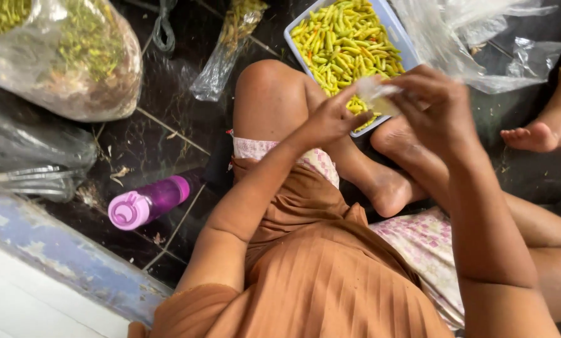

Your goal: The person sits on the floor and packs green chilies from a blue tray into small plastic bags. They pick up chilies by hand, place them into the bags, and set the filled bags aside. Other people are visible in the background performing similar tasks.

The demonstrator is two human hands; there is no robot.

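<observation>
Pinched between both sets of fingertips is a small clear plastic bag (375,94), and I see it held just above the near edge of the blue tray (400,39). From my seat, the left hand (332,119) closes on the bag's lower left side with fingers narrowed to a pinch, while the right hand (440,103) curls over its upper right edge, fingers bent tight on the film. That tray, at about one o'clock from the hands, is heaped with yellow-green chillies (343,40). At two o'clock lies a crumpled clear plastic sheet (480,44) on the dark floor (168,138). Over at nine o'clock a purple bottle (148,203) with a pink lid lies on its side, well apart from the hands. At ten o'clock I make out a large clear sack (61,56) stuffed with chilli stems and scraps, and a narrow bag of chillies (227,50) near eleven. Another person's bare foot (534,134) rests at three o'clock.
</observation>
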